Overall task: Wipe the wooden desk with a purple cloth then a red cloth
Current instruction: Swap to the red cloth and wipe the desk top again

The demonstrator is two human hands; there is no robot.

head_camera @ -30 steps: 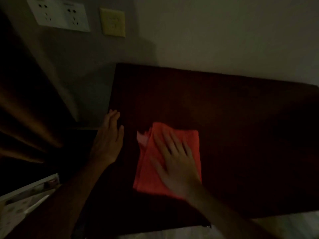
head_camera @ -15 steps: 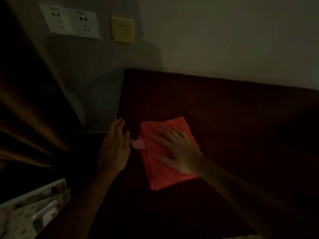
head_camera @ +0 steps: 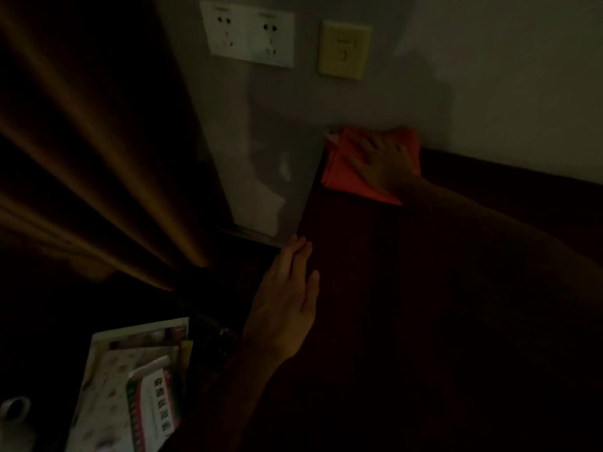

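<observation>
Right hand (head_camera: 386,161): fingers spread flat, pressing folded red cloth (head_camera: 346,171) at far corner of dark wooden worktop (head_camera: 424,288).
Left hand (head_camera: 287,295): flat, fingers together, on worktop's near left edge.

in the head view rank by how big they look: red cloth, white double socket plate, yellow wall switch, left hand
1. Red cloth, part hidden by the right hand, and left hand: alike, and the hand is nearer the camera, so unranked.
2. White double socket plate.
3. Yellow wall switch.
</observation>
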